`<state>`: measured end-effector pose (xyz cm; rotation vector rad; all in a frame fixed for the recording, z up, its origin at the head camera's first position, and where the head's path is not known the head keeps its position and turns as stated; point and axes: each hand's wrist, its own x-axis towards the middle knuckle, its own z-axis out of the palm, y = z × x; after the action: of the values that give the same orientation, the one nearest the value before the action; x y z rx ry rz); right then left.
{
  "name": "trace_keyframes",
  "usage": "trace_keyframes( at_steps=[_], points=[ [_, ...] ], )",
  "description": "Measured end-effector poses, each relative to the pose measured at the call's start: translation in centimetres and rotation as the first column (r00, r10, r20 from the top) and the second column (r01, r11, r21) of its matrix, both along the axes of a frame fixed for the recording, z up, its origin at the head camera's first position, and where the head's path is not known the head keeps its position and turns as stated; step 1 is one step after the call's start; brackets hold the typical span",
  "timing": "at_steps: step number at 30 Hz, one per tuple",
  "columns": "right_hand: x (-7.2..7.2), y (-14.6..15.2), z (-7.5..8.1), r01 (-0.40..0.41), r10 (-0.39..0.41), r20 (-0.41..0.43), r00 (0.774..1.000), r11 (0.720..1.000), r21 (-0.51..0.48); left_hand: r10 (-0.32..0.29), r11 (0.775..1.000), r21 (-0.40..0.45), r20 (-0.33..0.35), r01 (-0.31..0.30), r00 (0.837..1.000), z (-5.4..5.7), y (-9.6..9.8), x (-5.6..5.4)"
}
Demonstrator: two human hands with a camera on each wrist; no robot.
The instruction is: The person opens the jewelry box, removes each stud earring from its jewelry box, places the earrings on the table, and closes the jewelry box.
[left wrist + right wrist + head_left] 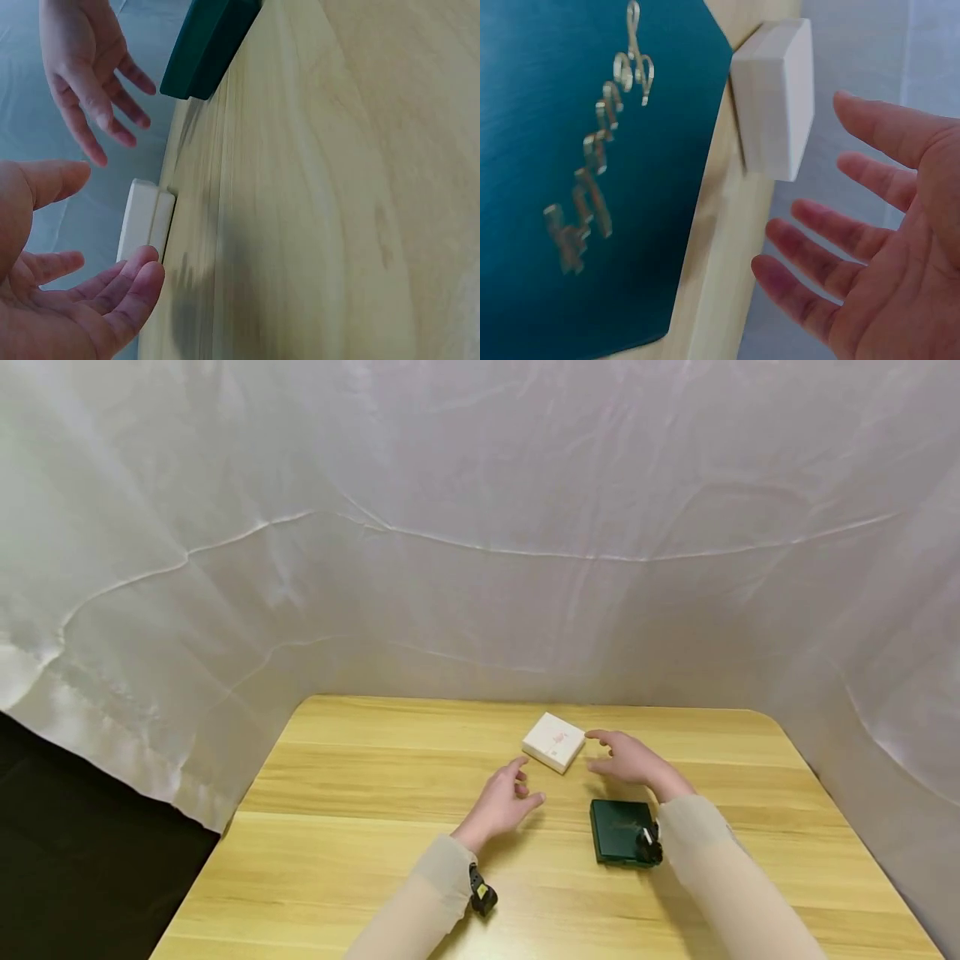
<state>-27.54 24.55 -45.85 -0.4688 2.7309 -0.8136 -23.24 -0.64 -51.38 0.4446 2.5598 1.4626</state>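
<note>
A small white box with a pink pattern on its lid lies closed toward the back of the wooden table. My left hand hovers just in front and left of it, fingers loosely bent and holding nothing. On the box's right side, my right hand reaches in with spread fingers, also holding nothing. The right wrist view shows a gap between those fingers and the white box. A dark green box with gold lettering lies nearer to me, partly behind the right wrist's camera.
The wooden table has rounded back corners. Pale fabric hangs behind it and along both sides. A black area lies beyond the table's left edge. Each wrist carries a small black camera.
</note>
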Motion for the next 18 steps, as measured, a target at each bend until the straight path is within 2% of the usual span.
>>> trace_keyframes(
  at_steps=[9, 18],
  points=[
    [-2.7, -1.4, -1.5, 0.012, -0.011, -0.028, 1.000, 0.999, 0.043, 0.025, 1.000, 0.004, 0.023, -0.025, 0.999, -0.4, 0.1, -0.8],
    [-3.2, -2.6, -1.8, 0.062, -0.063, 0.054, 0.997, 0.998, 0.018, 0.029, 1.000, -0.013, 0.052, -0.028, 0.998, -0.5, 0.5, -1.5]
  ],
)
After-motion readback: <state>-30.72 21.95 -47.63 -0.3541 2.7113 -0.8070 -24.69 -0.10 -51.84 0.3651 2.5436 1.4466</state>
